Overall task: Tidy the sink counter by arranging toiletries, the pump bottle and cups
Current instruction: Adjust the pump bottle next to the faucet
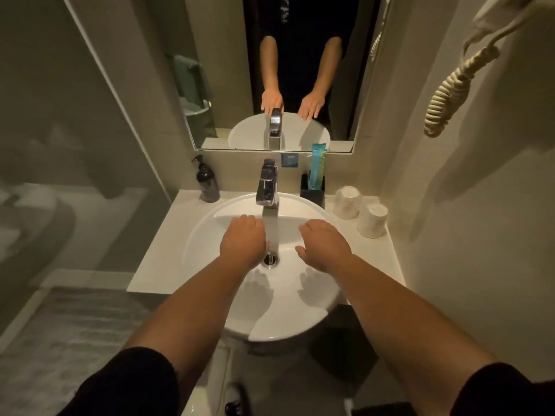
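White porcelain of the sink [210,235] lies under both hands, which are held palm down above the bowl, one on each side of the faucet [267,187]. The left hand [243,240] and the right hand [326,246] are apart, with loosely curled fingers, and nothing is gripped.

No item seems to be taken yet, so the first reach is judged to be the step in hand. It is best done with one hand for one item, lifted straight up, so that the faucet is not struck.

The pump bottle [207,183] stands upright at the back left of the tabletop [168,235]; its long axis is vertical and its nozzle points left. The two cups [360,211] stand at the back right, touching, apparently mouth down. The blue toiletry packet [316,166] stands upright in a black holder [312,192].
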`<state>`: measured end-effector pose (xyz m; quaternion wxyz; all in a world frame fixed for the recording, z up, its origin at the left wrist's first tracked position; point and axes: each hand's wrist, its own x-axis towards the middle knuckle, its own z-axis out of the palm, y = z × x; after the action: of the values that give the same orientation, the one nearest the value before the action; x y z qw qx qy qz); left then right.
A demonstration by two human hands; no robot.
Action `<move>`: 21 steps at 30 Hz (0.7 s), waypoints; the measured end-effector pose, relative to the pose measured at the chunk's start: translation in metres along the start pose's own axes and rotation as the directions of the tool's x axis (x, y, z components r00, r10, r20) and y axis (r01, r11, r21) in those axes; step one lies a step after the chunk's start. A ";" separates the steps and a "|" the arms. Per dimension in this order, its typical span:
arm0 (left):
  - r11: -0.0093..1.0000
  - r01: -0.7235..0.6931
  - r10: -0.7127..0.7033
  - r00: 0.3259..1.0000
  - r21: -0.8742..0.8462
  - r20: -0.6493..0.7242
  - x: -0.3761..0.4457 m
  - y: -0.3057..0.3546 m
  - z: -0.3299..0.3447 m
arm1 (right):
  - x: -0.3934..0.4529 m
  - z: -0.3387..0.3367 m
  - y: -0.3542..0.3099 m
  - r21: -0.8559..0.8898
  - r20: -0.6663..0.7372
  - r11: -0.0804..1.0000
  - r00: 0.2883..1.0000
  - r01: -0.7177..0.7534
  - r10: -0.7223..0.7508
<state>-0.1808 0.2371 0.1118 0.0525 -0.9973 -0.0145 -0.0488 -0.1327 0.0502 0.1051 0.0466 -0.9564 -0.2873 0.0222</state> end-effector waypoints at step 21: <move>0.991 0.131 -0.134 0.989 0.036 0.068 0.006 -0.163 0.029 | 0.117 0.022 -0.136 0.005 0.091 0.991 0.987 0.132 -0.132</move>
<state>-0.1772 0.4024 0.1001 0.0645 -0.9943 -0.0833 -0.0168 -0.1112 0.2294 0.0957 0.0344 -0.9334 -0.3518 0.0626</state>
